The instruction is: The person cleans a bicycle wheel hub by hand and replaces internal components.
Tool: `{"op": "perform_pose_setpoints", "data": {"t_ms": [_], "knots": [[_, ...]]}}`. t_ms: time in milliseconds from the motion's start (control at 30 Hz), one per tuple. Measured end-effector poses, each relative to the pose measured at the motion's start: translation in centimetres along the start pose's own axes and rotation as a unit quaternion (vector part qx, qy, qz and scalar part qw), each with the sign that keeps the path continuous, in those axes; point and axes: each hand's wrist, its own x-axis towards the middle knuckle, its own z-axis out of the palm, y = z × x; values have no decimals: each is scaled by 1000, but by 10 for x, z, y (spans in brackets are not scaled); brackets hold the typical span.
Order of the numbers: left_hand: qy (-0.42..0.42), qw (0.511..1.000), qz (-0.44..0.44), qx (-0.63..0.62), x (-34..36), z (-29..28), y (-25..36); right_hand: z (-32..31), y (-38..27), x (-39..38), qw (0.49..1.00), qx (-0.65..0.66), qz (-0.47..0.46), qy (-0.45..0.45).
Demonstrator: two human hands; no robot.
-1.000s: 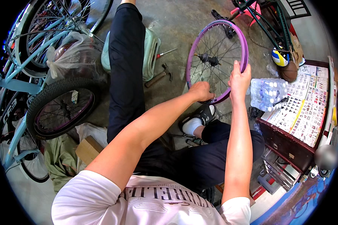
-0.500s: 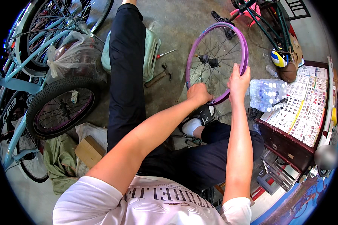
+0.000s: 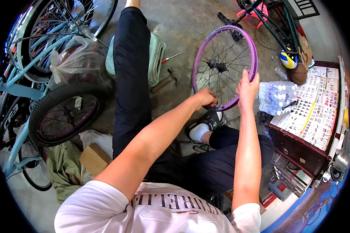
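You hold a purple bicycle wheel (image 3: 224, 66) upright over the concrete floor (image 3: 182, 27)
Your left hand (image 3: 205, 98) grips its lower rim; your right hand (image 3: 247, 86) clasps the rim's right side, a pack of water bottles (image 3: 278, 97) just beyond

My left hand (image 3: 206, 98) is out in front of me, arm stretched long from the near left and slanting toward the far right, fingers curled shut in a grip. My right hand (image 3: 248, 86) sits just right of it and a little farther, forearm running almost straight away from me, fingers wrapped closed, thumb up.
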Motion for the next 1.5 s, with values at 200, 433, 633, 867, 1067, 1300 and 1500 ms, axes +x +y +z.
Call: {"op": "perform_pose_setpoints", "data": {"t_ms": [200,433,633,867,1067,1300,1500], "knots": [[-203,965,-17,-165,10,-31,-19,2,-2,1,1000,17,2,-3],[87,931,155,318,-29,-2,19,7,-13,5,1000,3,11,-4],[137,868,164,448,-31,2,28,18,-16,6,1000,-11,-6,4],[121,852,124,493,-32,6,48,21,-15,0,1000,-13,-12,10],[75,859,158,482,-18,-3,39,23,-15,-2,1000,-19,-20,5],[-36,968,137,208,-1,-23,8,22,-15,-4,1000,-2,-11,5],[63,959,211,180,-8,-12,-18,26,-9,0,999,-27,-35,-2]]}}
